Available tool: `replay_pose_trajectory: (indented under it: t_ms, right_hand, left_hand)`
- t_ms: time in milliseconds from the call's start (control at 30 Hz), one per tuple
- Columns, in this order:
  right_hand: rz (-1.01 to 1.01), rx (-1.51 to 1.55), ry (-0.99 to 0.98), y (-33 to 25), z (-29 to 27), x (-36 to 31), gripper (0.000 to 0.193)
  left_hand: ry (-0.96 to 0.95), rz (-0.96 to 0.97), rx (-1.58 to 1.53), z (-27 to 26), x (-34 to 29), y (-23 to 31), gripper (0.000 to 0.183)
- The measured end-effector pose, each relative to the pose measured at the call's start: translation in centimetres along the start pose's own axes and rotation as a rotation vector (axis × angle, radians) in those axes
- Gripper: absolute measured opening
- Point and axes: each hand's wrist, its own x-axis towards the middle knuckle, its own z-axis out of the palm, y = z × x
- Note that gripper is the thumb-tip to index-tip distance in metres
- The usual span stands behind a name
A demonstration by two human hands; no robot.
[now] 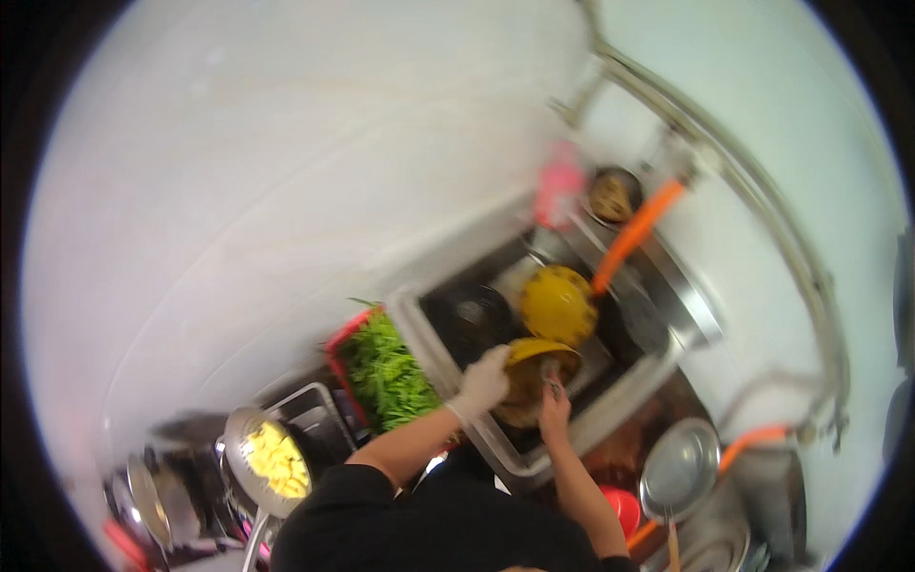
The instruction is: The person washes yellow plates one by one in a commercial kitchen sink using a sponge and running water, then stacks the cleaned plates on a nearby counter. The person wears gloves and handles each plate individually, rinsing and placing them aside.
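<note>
Bowl (524, 379) tilted between two hands over a sink

The yellow bowl sits low in the sink (416, 336), toward the near edge, its mouth tipped toward the wearer. The left hand (484, 381), in a pale glove, grips its left side. The right hand (554, 412) is closed around a small grey item (550, 366) at the bowl's right side; blur hides what that item is.

Just beyond the bowl lies a yellow colander (558, 303) with dark spots, and an orange hose (639, 234) slants down to its right side. A dark round vessel (477, 316) lies left of the colander. Behind the sink stand a pink bottle (559, 186) and, just to its right, a dark pot (613, 195) with something brown inside.

Left of the sink, a red crate (337, 355) holds green vegetables (386, 370). Farther left, a metal strainer (243, 427) carries yellow chunks (276, 459). Right of the sink are a grey pan (680, 467) and, nearer the right forearm, a red container (621, 510).
</note>
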Motion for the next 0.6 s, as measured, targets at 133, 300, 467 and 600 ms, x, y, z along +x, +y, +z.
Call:
replay_pose_trajectory:
  t_ms: [133,300,467,600]
  right_hand:
    - [-0.414,-0.604,-0.334,-1.4,1.9,1.6,0.057]
    - [-0.669,-0.806,-0.620,-4.5,-0.4,2.4,0.061]
    - [-1.109,-1.326,-0.560,-8.1,-4.7,5.6,0.053]
    - [-0.543,-0.940,-0.554,-8.4,-0.1,4.4,0.043]
  left_hand:
    - [0.172,-0.166,-0.457,2.2,-0.6,0.9,0.049]
    - [0.079,-0.285,-0.920,0.6,1.8,1.7,0.058]
    - [-0.330,-0.362,-0.641,-5.5,4.1,1.9,0.075]
    - [-0.092,-0.395,-0.962,-2.9,3.0,3.1,0.112]
